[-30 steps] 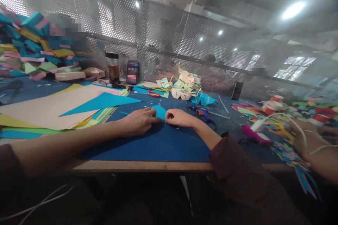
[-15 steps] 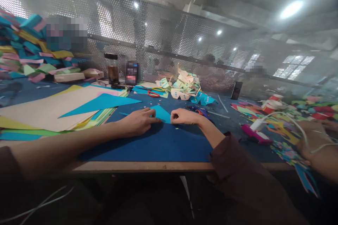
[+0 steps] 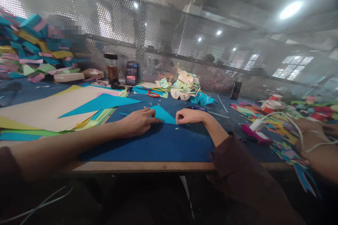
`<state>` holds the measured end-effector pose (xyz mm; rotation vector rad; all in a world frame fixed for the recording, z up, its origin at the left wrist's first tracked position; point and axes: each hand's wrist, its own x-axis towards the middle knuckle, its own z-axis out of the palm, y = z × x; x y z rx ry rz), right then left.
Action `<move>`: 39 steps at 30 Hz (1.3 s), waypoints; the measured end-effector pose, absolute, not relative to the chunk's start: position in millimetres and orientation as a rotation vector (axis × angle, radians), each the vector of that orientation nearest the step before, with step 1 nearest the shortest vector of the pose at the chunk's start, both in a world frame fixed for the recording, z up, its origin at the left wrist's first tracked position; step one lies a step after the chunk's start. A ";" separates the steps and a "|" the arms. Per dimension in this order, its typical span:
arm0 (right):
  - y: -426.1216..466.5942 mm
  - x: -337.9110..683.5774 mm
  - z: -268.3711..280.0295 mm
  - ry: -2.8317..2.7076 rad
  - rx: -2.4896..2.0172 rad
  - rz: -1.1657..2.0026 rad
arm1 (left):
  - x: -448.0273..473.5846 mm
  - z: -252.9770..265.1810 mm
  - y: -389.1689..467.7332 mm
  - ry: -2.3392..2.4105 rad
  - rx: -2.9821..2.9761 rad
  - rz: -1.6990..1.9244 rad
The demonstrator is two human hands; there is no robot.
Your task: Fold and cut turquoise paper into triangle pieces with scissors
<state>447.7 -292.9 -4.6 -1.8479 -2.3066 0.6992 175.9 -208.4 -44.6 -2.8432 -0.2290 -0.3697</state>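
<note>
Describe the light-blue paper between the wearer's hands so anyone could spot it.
On the dark-blue table, find the wearer's left hand and right hand, near the middle of the view. The light-blue paper shows between them as a triangle, one corner pointing away from the wearer. Unlike the light-blue sheet on the paper stack, it has both hands at it.

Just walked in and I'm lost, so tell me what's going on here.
The person's bare left hand rests on a blue paper triangle on the dark blue tabletop, while the curled, bare right hand is at its right corner; whether it grips there is unclear. A stack of cream, yellow, green and blue paper sheets lies to the left, and a heap of multicoloured cut paper sits beyond the hands.
</note>
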 end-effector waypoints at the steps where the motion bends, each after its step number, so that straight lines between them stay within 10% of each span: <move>1: -294.4 448.0 -2.8 -2.311 -1.851 0.698 | 175.8 -44.7 -208.1 -0.226 -2.849 -0.374; 39: -291.5 426.0 -18.6 -2.192 -1.809 0.522 | 176.4 -45.5 -207.1 -0.220 -2.859 -0.383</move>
